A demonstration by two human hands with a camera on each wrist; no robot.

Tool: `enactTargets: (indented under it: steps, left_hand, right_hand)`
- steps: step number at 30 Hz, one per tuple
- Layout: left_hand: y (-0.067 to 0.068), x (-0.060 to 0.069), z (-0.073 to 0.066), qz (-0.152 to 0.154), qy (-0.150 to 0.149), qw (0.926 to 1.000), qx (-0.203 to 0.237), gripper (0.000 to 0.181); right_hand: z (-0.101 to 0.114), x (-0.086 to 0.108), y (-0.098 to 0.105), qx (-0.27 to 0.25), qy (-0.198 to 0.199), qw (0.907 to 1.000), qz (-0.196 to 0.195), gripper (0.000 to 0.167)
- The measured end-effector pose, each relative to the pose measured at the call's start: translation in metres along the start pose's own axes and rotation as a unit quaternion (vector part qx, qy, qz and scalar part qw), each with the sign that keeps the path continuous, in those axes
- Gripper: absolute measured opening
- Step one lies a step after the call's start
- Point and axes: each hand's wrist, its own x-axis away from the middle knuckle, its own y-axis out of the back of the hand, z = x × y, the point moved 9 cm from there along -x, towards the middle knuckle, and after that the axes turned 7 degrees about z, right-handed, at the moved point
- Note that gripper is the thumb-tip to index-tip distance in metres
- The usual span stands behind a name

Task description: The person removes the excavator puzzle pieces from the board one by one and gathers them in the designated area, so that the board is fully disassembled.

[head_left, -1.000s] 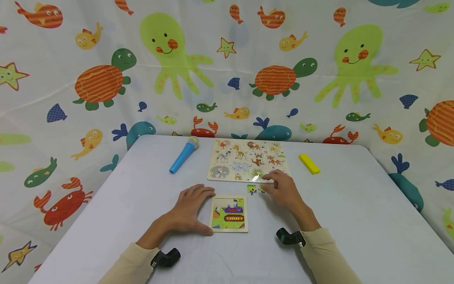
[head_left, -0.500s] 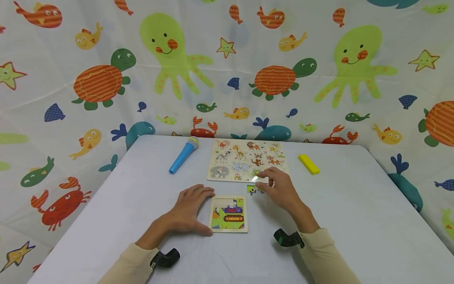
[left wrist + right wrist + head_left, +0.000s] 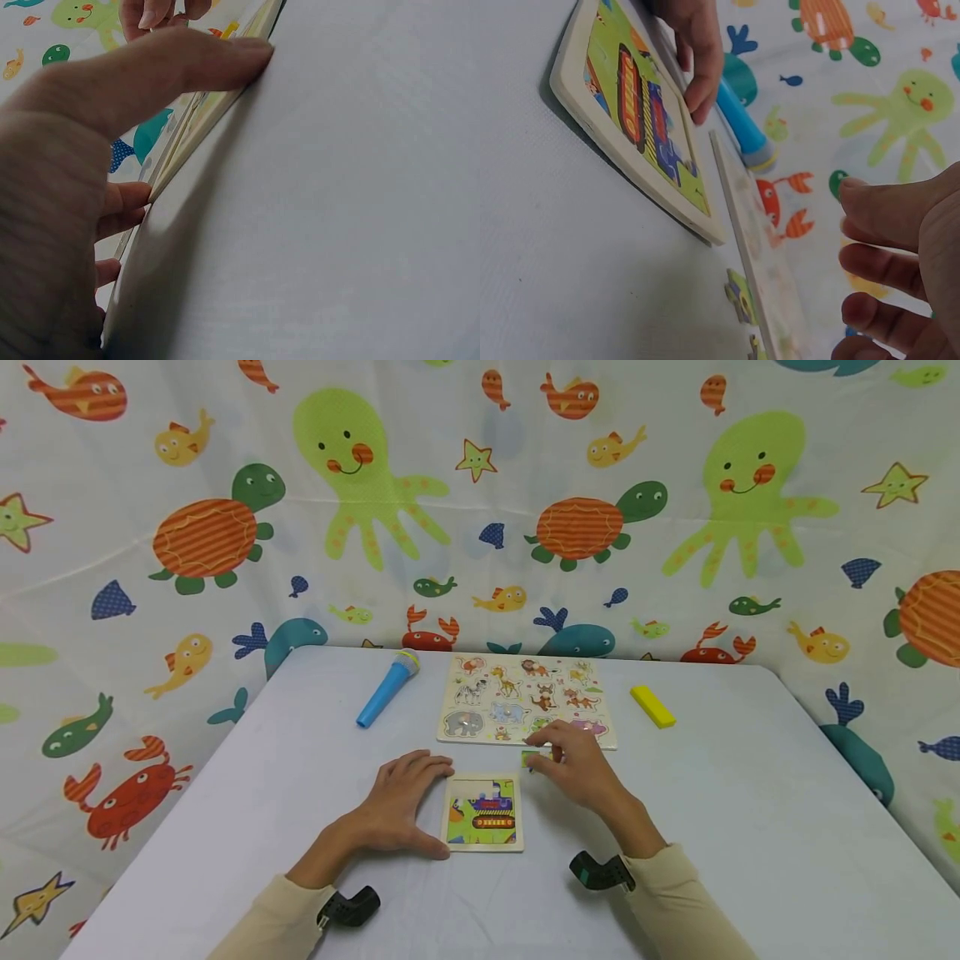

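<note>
- The microphone (image 3: pixel 387 688), blue with a yellow ring at its head, lies slantwise on the table (image 3: pixel 300 760), left of the animal board and beyond the left hand.
- The left hand (image 3: pixel 401 802) rests at the left side of the puzzle, thumb spread wide from the fingers. The thumb touches the frame by its near left corner and fingertips touch the edge farther along; the fingers are not curled round it.
- The puzzle (image 3: pixel 468 788) lies flat between the hands, a tracked vehicle on its fitted pieces, with bare wood at the upper left.
- The animal board (image 3: pixel 525 683) lies flat beyond the puzzle, its animals set in rows.
- Two loose pieces (image 3: pixel 740 296), green with other colours, lie on the table between the board's near edge and the right hand, just off the puzzle's far right corner.
- The right hand (image 3: pixel 581 768) hovers over them, thumb and forefinger bent and apart, holding nothing.
- The yellow block (image 3: pixel 652 707) lies right of the board, apart from it.
</note>
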Motion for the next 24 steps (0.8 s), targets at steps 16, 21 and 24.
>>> enactTargets:
  steps: [16,21,24]
  left_hand:
    - [0.000,0.000,-0.001,0.007,0.001,1.0000,-0.001,0.108]
    - [0.000,0.000,-0.001,0.008,0.005,1.0000,-0.001,0.108]
    - [0.000,0.000,-0.001,0.007,0.004,1.0000,0.001,0.108]
  right_hand:
    - [0.008,0.001,-0.026,0.005,0.007,0.9987,0.050,0.025]
    - [0.006,-0.001,-0.037,0.021,-0.001,0.9974,0.069,0.026]
    - [0.004,-0.001,-0.044,0.026,-0.008,0.9964,0.080,0.027]
